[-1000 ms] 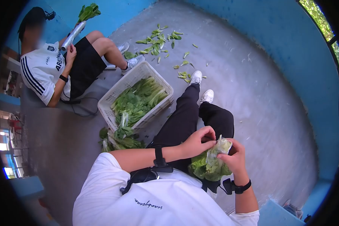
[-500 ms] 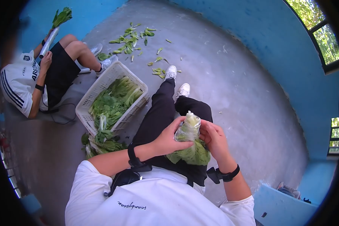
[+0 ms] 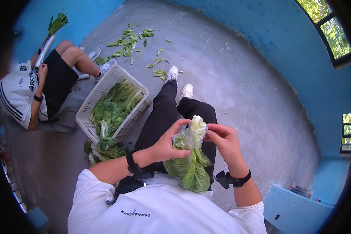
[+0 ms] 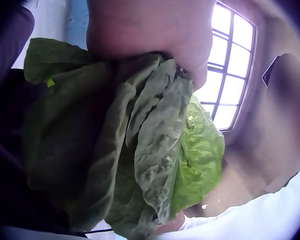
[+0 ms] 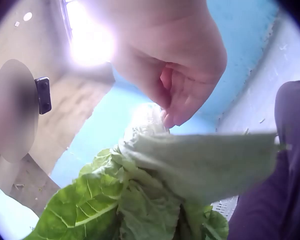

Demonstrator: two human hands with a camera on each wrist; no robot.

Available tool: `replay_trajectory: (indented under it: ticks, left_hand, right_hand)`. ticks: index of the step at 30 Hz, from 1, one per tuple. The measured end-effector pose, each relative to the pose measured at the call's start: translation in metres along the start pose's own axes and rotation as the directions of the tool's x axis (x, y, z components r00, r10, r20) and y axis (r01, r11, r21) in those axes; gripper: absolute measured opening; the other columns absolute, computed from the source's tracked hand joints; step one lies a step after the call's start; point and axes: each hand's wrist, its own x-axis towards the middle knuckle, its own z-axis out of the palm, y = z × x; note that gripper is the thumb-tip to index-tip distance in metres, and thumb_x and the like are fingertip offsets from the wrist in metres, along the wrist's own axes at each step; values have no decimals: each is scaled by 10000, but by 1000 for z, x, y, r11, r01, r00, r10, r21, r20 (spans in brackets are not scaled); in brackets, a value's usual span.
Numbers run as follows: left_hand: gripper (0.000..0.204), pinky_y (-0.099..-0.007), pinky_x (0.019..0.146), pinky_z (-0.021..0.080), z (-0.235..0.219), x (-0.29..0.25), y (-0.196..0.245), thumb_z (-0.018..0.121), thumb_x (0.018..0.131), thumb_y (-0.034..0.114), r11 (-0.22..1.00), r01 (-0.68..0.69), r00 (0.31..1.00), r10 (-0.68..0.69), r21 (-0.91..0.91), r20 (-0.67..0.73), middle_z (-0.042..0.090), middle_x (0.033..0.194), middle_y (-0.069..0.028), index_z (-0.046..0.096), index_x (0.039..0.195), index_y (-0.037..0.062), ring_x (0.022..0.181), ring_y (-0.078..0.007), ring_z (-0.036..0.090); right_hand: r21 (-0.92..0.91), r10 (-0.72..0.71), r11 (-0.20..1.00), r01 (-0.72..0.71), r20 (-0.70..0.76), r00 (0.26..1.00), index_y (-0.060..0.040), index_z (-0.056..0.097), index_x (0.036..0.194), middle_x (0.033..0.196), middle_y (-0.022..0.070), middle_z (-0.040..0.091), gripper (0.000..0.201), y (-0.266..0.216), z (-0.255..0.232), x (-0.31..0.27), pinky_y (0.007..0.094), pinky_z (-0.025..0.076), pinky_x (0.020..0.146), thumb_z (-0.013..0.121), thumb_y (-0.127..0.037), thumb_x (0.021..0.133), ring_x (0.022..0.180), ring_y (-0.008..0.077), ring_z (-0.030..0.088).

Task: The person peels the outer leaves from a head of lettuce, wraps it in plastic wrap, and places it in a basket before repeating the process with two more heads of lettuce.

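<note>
The bunch of lettuce is held over the person's lap, its pale stalk end up and its broad, crinkled green leaves fanning down against the white shirt. Clear plastic film, glossy and puckered, wraps the stalks into a tapering cone. The left hand grips the wrapped part from the side, thumb across the front, while the right hand pinches at the film near the tip with thumb and fingertips. Beside the dark cloth trousers stands a white plastic crate with perforated walls, heaped with limp, ribbed greens; more leafy bunches lie against it, and loose leaves are strewn over the smooth grey floor. Compared with half a second ago, the bunch is tipped so that more of its leafy face shows and hangs lower, and the right fingertips now meet the film near the tip. A second ago the right hand held the bunch and the left picked at the end; those roles are swapped.
</note>
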Motion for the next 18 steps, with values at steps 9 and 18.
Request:
replay_trajectory:
  ticks: [9, 18]
  left_hand:
    - [650, -307, 968, 485, 0, 5, 3, 810, 790, 115, 964, 93, 995, -78, 249, -68, 646, 1184, -79, 514, 1359, 15, 1094, -136, 617]
    - [533, -352, 863, 527, 10, 16, 23, 777, 813, 135, 844, -10, 984, 104, 536, -145, 701, 1050, -149, 541, 1281, 40, 976, -259, 715]
  right_hand:
    - [-45, -103, 994, 97, -141, 985, -2, 539, 949, 930, 78, 722, 135, 5, 11, -14, 272, 572, 831, 673, 2, 937, 932, 152, 714]
    - [-187, -267, 958, 217, -309, 913, 16, 618, 1017, 905, 85, 738, 107, 12, 34, -5, 268, 577, 805, 667, 22, 921, 884, 141, 729]
